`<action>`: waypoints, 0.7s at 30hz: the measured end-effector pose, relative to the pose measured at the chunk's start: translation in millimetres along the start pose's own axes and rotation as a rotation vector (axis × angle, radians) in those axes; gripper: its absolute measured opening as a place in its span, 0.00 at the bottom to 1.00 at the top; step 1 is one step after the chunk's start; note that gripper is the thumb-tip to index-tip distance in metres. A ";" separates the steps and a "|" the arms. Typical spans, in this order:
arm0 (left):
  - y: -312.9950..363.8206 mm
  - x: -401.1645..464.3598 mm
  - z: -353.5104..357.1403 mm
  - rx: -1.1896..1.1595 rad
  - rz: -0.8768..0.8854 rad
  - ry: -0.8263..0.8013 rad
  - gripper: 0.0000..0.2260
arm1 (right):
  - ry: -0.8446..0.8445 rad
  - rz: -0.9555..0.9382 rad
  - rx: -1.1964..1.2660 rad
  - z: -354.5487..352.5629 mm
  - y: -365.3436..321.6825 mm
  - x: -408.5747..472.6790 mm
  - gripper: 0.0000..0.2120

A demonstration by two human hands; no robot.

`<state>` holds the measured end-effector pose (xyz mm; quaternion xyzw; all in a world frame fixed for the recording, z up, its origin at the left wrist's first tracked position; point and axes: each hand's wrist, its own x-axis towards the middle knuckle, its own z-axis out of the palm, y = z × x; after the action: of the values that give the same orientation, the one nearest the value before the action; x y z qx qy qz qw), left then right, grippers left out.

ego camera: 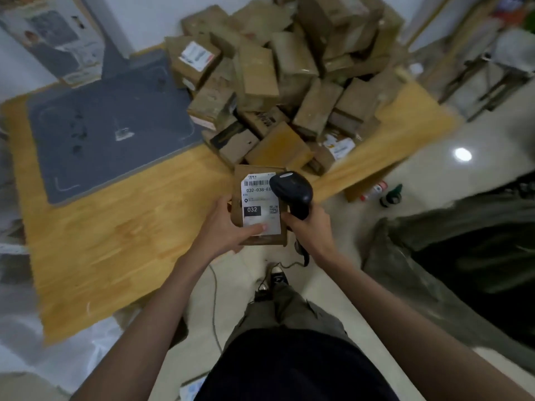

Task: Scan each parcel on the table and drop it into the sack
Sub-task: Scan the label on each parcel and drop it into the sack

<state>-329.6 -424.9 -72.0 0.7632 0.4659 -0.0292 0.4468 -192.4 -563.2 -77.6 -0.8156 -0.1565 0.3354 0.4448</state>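
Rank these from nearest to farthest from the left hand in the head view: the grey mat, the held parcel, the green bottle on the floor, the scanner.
From the left hand:
1. Held parcel, in its grip.
2. Scanner, just right, in the right hand.
3. Green bottle, on the floor to the right, and grey mat, up-left on the table: too close to call.

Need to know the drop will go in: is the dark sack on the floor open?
Open. The dark grey-green sack gapes upward, its rim spread around a black interior.

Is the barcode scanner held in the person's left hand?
No, the scanner is gripped in the right hand; the left hand holds the labelled parcel.
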 end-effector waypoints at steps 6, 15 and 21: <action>40.1 3.1 55.7 0.067 0.111 -0.225 0.43 | 0.168 0.150 0.069 -57.6 38.6 -19.6 0.06; 129.1 1.8 155.0 0.273 0.329 -0.481 0.37 | 0.460 0.316 0.282 -148.6 105.4 -52.3 0.07; 190.3 0.0 240.4 0.402 0.387 -0.609 0.39 | 0.570 0.412 0.379 -217.3 160.1 -56.4 0.14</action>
<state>-100.0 -627.1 -91.4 0.8652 0.1452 -0.2599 0.4035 -91.1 -818.2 -105.1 -0.7937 0.2048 0.2008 0.5364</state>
